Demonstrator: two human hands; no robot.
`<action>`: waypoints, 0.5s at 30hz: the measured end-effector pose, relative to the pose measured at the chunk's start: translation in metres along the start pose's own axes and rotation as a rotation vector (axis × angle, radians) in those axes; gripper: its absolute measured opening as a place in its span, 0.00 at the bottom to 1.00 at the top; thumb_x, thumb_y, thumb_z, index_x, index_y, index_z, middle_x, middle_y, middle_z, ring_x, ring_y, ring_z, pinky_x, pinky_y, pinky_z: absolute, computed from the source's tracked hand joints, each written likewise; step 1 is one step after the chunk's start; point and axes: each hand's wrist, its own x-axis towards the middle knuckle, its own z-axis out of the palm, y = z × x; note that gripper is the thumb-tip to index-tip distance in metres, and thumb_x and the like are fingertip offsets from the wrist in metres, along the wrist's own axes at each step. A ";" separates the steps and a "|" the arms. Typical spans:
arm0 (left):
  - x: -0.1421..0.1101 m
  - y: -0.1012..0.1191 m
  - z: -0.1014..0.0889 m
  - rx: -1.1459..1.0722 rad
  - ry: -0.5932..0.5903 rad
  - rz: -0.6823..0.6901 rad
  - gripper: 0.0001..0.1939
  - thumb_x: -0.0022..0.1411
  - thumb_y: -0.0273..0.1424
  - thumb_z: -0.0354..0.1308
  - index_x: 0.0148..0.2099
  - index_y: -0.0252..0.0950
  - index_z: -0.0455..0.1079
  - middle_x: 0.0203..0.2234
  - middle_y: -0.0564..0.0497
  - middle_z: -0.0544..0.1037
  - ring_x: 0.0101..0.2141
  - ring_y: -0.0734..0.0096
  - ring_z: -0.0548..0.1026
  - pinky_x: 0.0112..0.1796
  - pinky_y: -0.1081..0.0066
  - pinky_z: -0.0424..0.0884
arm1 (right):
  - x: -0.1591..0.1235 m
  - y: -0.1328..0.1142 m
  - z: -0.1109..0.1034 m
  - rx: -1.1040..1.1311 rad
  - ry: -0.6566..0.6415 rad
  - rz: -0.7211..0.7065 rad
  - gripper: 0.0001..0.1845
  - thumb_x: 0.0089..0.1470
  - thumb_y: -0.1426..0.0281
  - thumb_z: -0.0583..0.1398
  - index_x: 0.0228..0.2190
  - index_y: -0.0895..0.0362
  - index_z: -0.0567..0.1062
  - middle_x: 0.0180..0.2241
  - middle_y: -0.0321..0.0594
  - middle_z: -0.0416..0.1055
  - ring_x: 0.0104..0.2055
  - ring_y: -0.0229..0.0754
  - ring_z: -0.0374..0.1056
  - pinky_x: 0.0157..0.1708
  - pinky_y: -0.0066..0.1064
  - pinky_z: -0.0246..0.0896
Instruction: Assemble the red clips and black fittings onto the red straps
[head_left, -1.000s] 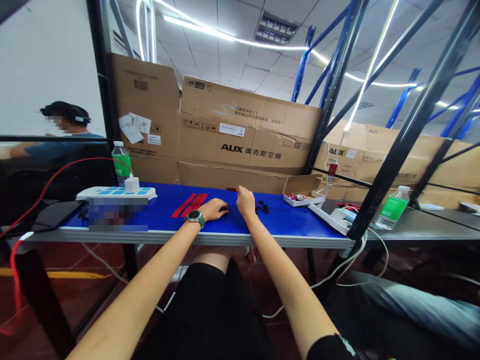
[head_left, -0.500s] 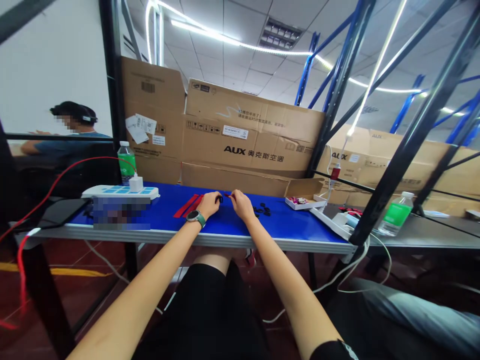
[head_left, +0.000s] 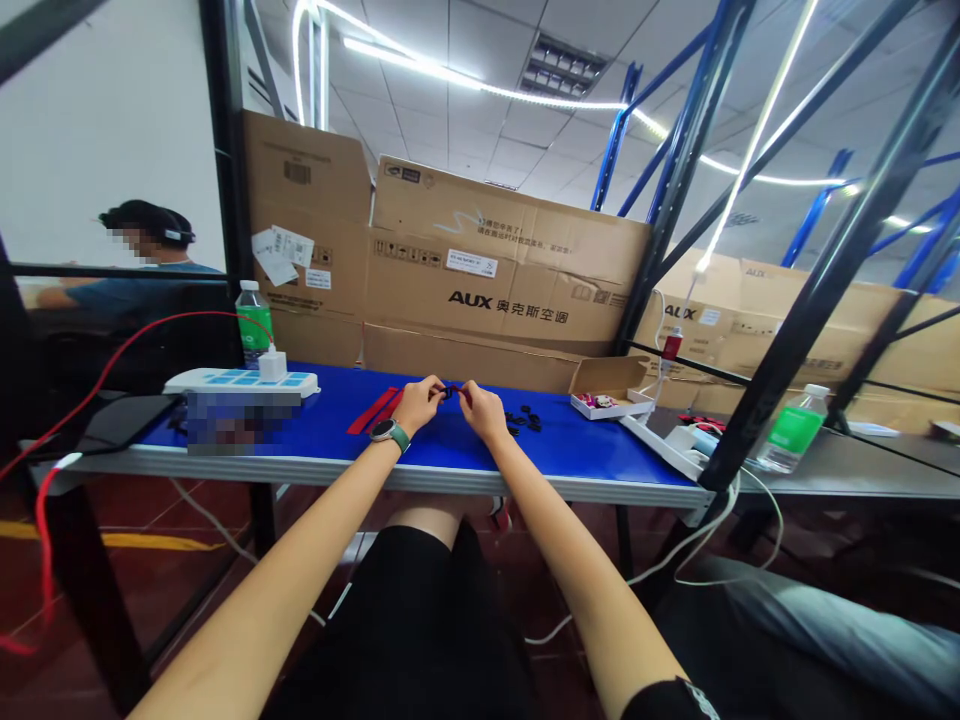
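Observation:
Over the blue table mat, my two hands are close together with fingertips pinched. My left hand [head_left: 420, 403], with a watch [head_left: 389, 431] on its wrist, is closed on a small black piece [head_left: 448, 392], too small to make out its kind. Opposite it, my right hand [head_left: 482, 408] pinches the end of a thin red strip [head_left: 458, 389], which meets the black piece. Flat red strips [head_left: 373, 411] lie just left of my left hand. Several small black pieces [head_left: 527, 419] are scattered right of my right hand.
A white power strip [head_left: 240, 384] with a plugged-in charger and a green-labelled bottle [head_left: 253, 325] stand at left. An open small box [head_left: 611, 400] sits at right, beside another power strip [head_left: 660, 447]. Large cartons [head_left: 502, 270] wall off the back. A person [head_left: 154, 255] sits at far left.
My left hand has moved slightly up and right, bringing the black piece against the red strip in my right hand. The right hand is nearly still.

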 end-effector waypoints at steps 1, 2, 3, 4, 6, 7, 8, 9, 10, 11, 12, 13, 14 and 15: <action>0.000 0.000 0.000 0.006 0.005 0.005 0.06 0.61 0.24 0.58 0.41 0.36 0.73 0.29 0.49 0.82 0.31 0.67 0.82 0.36 0.70 0.76 | 0.000 0.000 0.000 -0.005 -0.015 0.001 0.12 0.68 0.64 0.52 0.45 0.54 0.73 0.37 0.44 0.79 0.38 0.45 0.74 0.36 0.29 0.56; 0.000 0.001 0.000 0.015 0.008 0.019 0.05 0.61 0.25 0.58 0.40 0.37 0.73 0.29 0.49 0.82 0.32 0.66 0.81 0.36 0.70 0.76 | 0.000 0.000 0.001 -0.009 -0.043 -0.005 0.12 0.67 0.64 0.53 0.44 0.54 0.73 0.36 0.43 0.79 0.38 0.45 0.74 0.36 0.28 0.56; -0.001 0.002 -0.001 0.025 0.005 0.041 0.04 0.61 0.26 0.59 0.39 0.37 0.73 0.29 0.50 0.82 0.32 0.66 0.81 0.36 0.70 0.75 | 0.000 0.000 0.002 -0.010 -0.072 -0.013 0.11 0.67 0.64 0.54 0.44 0.53 0.73 0.35 0.43 0.79 0.37 0.45 0.74 0.36 0.28 0.56; -0.001 0.003 -0.001 0.032 -0.006 0.068 0.04 0.61 0.26 0.59 0.39 0.37 0.73 0.29 0.50 0.82 0.32 0.66 0.81 0.36 0.70 0.75 | 0.000 0.000 0.003 -0.006 -0.093 -0.015 0.10 0.66 0.64 0.55 0.43 0.53 0.73 0.34 0.42 0.79 0.37 0.45 0.74 0.36 0.28 0.56; -0.001 0.005 -0.002 0.031 -0.045 0.123 0.03 0.62 0.28 0.58 0.38 0.37 0.73 0.30 0.50 0.82 0.32 0.67 0.80 0.37 0.70 0.74 | 0.001 0.003 0.005 0.028 -0.098 -0.011 0.09 0.66 0.64 0.55 0.42 0.53 0.73 0.34 0.42 0.78 0.37 0.45 0.74 0.37 0.28 0.57; -0.001 0.006 -0.003 0.029 -0.063 0.143 0.03 0.62 0.29 0.58 0.38 0.37 0.74 0.30 0.51 0.82 0.32 0.67 0.80 0.37 0.70 0.73 | 0.001 0.004 0.006 0.067 -0.086 -0.008 0.09 0.66 0.65 0.55 0.42 0.53 0.73 0.34 0.42 0.78 0.38 0.45 0.74 0.37 0.28 0.58; -0.001 0.006 -0.003 0.028 -0.074 0.157 0.04 0.63 0.29 0.58 0.38 0.37 0.74 0.30 0.51 0.82 0.32 0.67 0.79 0.37 0.70 0.73 | 0.002 0.006 0.008 0.120 -0.070 -0.008 0.09 0.66 0.65 0.55 0.44 0.53 0.72 0.34 0.41 0.78 0.38 0.44 0.75 0.37 0.28 0.59; -0.001 0.007 -0.003 0.026 -0.078 0.164 0.04 0.63 0.29 0.58 0.39 0.37 0.74 0.30 0.51 0.82 0.32 0.67 0.79 0.38 0.70 0.73 | 0.002 0.008 0.010 0.185 -0.054 -0.009 0.10 0.65 0.65 0.56 0.46 0.54 0.71 0.34 0.41 0.78 0.38 0.44 0.75 0.37 0.28 0.59; -0.001 0.007 -0.004 0.025 -0.077 0.167 0.04 0.63 0.28 0.58 0.39 0.38 0.74 0.30 0.51 0.82 0.32 0.67 0.79 0.38 0.69 0.73 | 0.003 0.009 0.012 0.255 -0.043 -0.009 0.12 0.64 0.65 0.57 0.48 0.54 0.69 0.34 0.40 0.78 0.37 0.43 0.74 0.37 0.28 0.60; 0.000 0.007 -0.004 0.023 -0.078 0.170 0.05 0.63 0.28 0.57 0.39 0.38 0.75 0.31 0.51 0.82 0.34 0.67 0.79 0.39 0.69 0.73 | 0.003 0.011 0.014 0.324 -0.039 -0.010 0.16 0.63 0.65 0.58 0.51 0.55 0.67 0.35 0.40 0.77 0.36 0.43 0.74 0.37 0.28 0.61; 0.000 0.006 -0.004 0.021 -0.082 0.176 0.06 0.63 0.27 0.57 0.40 0.38 0.75 0.32 0.51 0.82 0.35 0.67 0.79 0.40 0.69 0.73 | 0.004 0.012 0.015 0.385 -0.046 -0.010 0.19 0.62 0.65 0.59 0.53 0.55 0.65 0.36 0.40 0.77 0.35 0.42 0.74 0.37 0.28 0.62; 0.000 0.006 -0.004 0.021 -0.087 0.185 0.07 0.63 0.26 0.56 0.40 0.38 0.75 0.34 0.50 0.82 0.36 0.67 0.79 0.41 0.69 0.73 | 0.004 0.012 0.017 0.433 -0.062 -0.012 0.22 0.61 0.64 0.60 0.54 0.55 0.64 0.36 0.39 0.77 0.34 0.41 0.74 0.37 0.28 0.63; 0.000 0.006 -0.003 0.025 -0.090 0.197 0.08 0.63 0.25 0.55 0.40 0.38 0.75 0.35 0.50 0.82 0.37 0.66 0.79 0.42 0.68 0.73 | 0.004 0.012 0.018 0.469 -0.084 -0.015 0.22 0.60 0.64 0.60 0.54 0.55 0.64 0.37 0.39 0.77 0.33 0.41 0.73 0.37 0.28 0.64; 0.000 0.006 -0.003 0.036 -0.090 0.211 0.08 0.63 0.25 0.55 0.40 0.38 0.75 0.36 0.49 0.82 0.38 0.66 0.79 0.43 0.68 0.73 | 0.004 0.012 0.018 0.497 -0.105 -0.022 0.22 0.60 0.63 0.60 0.54 0.55 0.65 0.37 0.39 0.77 0.33 0.40 0.73 0.37 0.29 0.64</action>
